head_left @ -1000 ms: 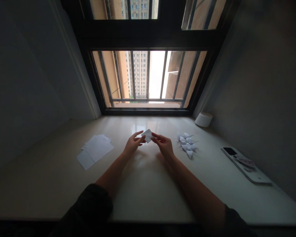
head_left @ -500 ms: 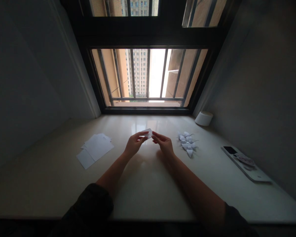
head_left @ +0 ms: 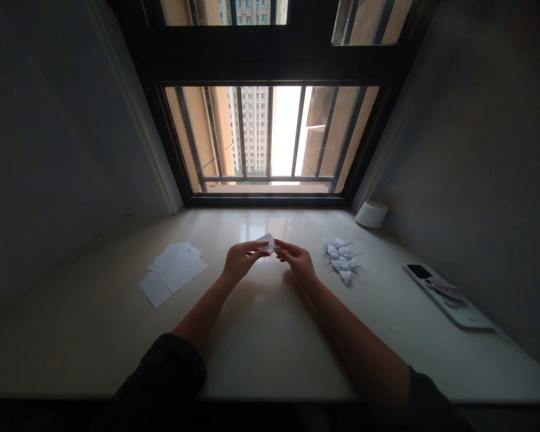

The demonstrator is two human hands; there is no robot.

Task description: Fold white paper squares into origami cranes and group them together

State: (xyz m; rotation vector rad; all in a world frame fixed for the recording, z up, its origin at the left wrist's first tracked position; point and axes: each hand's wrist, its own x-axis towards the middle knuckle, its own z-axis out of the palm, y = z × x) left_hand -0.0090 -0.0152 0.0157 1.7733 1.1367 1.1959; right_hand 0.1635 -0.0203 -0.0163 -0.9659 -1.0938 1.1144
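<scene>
Between my two hands, above the white sill, is a small folded piece of white paper [head_left: 267,241]. My left hand [head_left: 242,261] pinches its left side between thumb and fingers. At its right edge the fingertips of my right hand [head_left: 296,260] are closed on it. My fingers hide part of the paper, so its exact folds cannot be made out. Left of my hands lies an overlapping stack of flat white paper sheets [head_left: 180,270]. To the right sits a cluster of several small folded paper pieces [head_left: 341,258] with pointed tips.
A white round-sided object [head_left: 371,214] stands in the back right corner. Along the right wall lies a long pale flat case [head_left: 450,300] with a dark panel and a picture on it. Behind the sill [head_left: 270,336] is a dark-framed barred window [head_left: 270,201].
Both hands have shifted very slightly left with the folded paper, which has tilted a little. The stack and the cluster of folded pieces lie as before.
</scene>
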